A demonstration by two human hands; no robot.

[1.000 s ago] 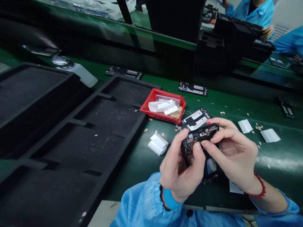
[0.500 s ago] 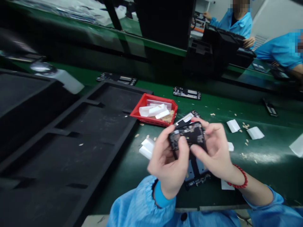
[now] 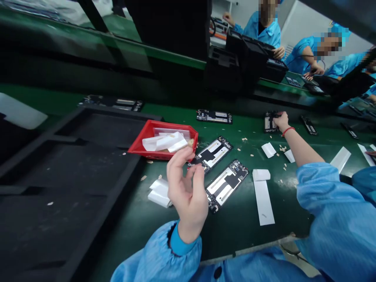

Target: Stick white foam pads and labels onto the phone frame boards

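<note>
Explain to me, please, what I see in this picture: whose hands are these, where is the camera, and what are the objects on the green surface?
The camera sits on a person's head and looks down at their own two bare hands. The left hand is raised with curled fingers near a red bin of white pieces; whether it holds anything is unclear. The right hand reaches far out and touches a phone part on the green belt. Two similar phone frames lie side by side close to the person, with white paper strips beside them. A black foam tray lies at the left. Other people in blue coats work behind.

Green belt (image 3: 293,129) carries phone boards (image 3: 226,184) — red bin (image 3: 138,145), paper strips (image 3: 263,201), black tray (image 3: 73,164).
</note>
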